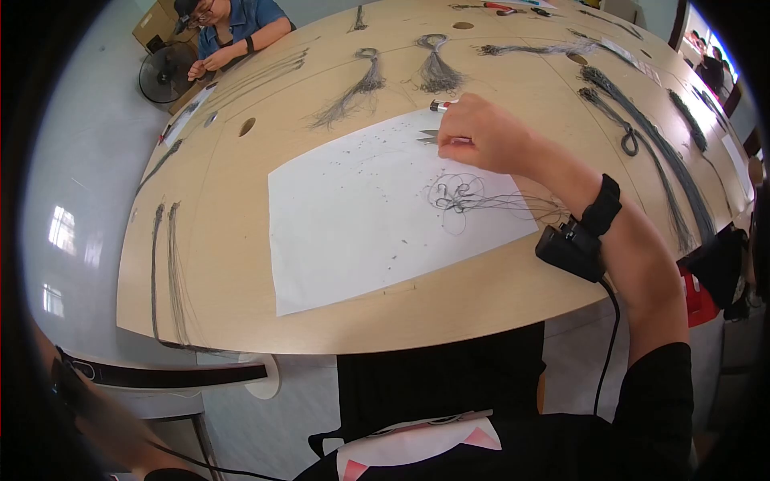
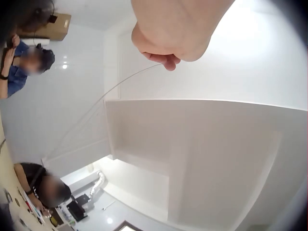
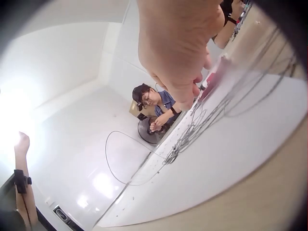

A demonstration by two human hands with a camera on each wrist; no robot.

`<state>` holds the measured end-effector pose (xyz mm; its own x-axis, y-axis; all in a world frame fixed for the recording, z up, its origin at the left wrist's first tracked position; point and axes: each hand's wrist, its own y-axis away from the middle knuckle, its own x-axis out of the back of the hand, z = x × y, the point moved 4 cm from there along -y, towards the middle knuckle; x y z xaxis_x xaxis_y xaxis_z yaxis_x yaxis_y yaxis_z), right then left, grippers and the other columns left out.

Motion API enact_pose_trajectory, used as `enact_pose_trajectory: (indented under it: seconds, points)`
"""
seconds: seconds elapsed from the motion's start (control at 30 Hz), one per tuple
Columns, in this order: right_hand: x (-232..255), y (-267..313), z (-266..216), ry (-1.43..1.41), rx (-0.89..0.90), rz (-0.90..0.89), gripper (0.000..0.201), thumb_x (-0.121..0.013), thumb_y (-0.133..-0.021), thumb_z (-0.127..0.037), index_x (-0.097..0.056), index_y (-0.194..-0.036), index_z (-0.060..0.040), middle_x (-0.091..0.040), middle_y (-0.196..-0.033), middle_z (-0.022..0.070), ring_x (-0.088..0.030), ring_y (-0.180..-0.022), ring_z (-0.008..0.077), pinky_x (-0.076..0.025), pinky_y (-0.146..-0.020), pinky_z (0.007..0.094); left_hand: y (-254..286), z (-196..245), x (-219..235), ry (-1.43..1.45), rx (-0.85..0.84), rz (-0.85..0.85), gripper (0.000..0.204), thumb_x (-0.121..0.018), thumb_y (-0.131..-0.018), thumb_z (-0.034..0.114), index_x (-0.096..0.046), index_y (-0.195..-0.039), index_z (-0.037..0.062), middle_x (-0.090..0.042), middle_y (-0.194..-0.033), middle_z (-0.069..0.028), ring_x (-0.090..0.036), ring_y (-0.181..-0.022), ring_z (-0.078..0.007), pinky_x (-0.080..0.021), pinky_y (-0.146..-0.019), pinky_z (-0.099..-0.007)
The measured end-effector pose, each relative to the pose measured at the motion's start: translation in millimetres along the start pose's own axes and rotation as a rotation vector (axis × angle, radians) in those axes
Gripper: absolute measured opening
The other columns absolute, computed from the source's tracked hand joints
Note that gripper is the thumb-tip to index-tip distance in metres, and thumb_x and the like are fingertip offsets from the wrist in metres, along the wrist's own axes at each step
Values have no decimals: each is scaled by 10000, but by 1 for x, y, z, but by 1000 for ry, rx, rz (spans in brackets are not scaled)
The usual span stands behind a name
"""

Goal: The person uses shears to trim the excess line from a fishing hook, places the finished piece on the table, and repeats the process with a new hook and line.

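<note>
My right hand [image 1: 485, 136] is raised over the far right part of a white paper sheet [image 1: 337, 240]. Its fingers are curled with the thumb against them; whatever they may pinch is hidden. Open scissor blades [image 1: 428, 136] show just left of it, and the rest of the scissors is mostly covered. Below lies a tangle of thin dark wires [image 1: 453, 196], their tails running right under the wrist. My left hand [image 2: 168, 33] is held up at the left, outside the head view. Its fingertips pinch a thin wire [image 2: 122, 82] that curves away toward the table side.
Dark clippings dot the paper. Beyond it are a white-and-red item [image 1: 439, 105] and looped wire bundles [image 1: 437, 70]. Long bundles [image 1: 666, 144] lie right, and more strands [image 1: 172, 264] lie left. Another person [image 1: 241, 32] sits across the table near a fan [image 1: 164, 74].
</note>
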<state>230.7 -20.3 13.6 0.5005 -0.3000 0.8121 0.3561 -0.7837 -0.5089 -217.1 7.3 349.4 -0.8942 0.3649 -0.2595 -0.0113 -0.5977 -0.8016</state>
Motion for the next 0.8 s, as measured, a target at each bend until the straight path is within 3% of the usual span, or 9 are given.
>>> enact_pose_trajectory:
  seconds: [0.13,0.2,0.33,0.43,0.47,0.53,0.6,0.7,0.8]
  points:
    - [6,3,5,25,-43,-23,69,-588,-675,-106,-557,-684,-45,-522,-690,76,-473,-738,242,-384,-690,326,12,37,33,-46,-87,102,214,-396,-861,186,-500,-733,50,-553,-635,-23,-487,-522,-122,-399,-501,-206]
    - [4,-2,5,33,-15,-27,80,-575,-670,-109,-557,-677,-32,-527,-687,97,-480,-714,255,-389,-682,328,25,48,50,7,88,50,175,-403,-850,137,-487,-728,45,-535,-622,-25,-499,-528,-120,-402,-500,-199]
    - [6,-8,-12,-14,-3,-35,89,-576,-663,-104,-548,-662,-19,-524,-676,103,-477,-701,259,-388,-668,330,12,110,121,-196,81,-106,119,-412,-849,88,-463,-828,-17,-513,-743,-64,-488,-651,-141,-387,-554,-217]
    - [8,-8,-17,-30,-73,-41,85,-586,-652,-82,-530,-650,-17,-517,-669,94,-464,-712,247,-382,-656,324,15,117,168,-213,136,-181,140,-423,-847,67,-471,-910,-48,-506,-843,-80,-474,-749,-142,-368,-583,-220]
    - [10,-8,-15,-18,-81,-40,86,-589,-645,-70,-521,-647,-17,-515,-669,89,-460,-719,243,-379,-653,319,20,109,177,-225,137,-176,140,-423,-847,67,-471,-910,-48,-506,-843,-80,-474,-749,-142,-368,-583,-220]
    - [9,-10,-15,-16,-75,-37,91,-593,-639,-57,-512,-643,-17,-512,-670,84,-456,-725,238,-377,-650,314,30,86,216,-373,154,124,158,-443,-846,101,-501,-949,-4,-514,-862,-54,-475,-753,-117,-369,-595,-212]
    - [7,-10,-16,13,-61,-20,101,-597,-631,-47,-504,-654,-16,-507,-677,81,-454,-723,236,-376,-645,309,62,11,215,-507,243,257,183,-471,-838,143,-512,-994,57,-521,-878,-23,-472,-757,-91,-370,-600,-200]
    - [6,-10,-20,23,-127,-36,107,-599,-626,-44,-504,-668,-18,-506,-708,72,-450,-722,233,-374,-643,303,109,-100,217,-1194,581,278,309,-540,-778,257,-531,-1007,49,-527,-891,8,-459,-740,-69,-347,-560,-189]
    - [6,-12,-25,13,-114,-21,118,-603,-615,-30,-505,-679,-13,-504,-740,79,-448,-731,234,-373,-636,302,135,-185,248,-1260,748,258,288,-565,-752,264,-570,-931,38,-526,-736,2,-446,-621,-63,-322,-460,-193]
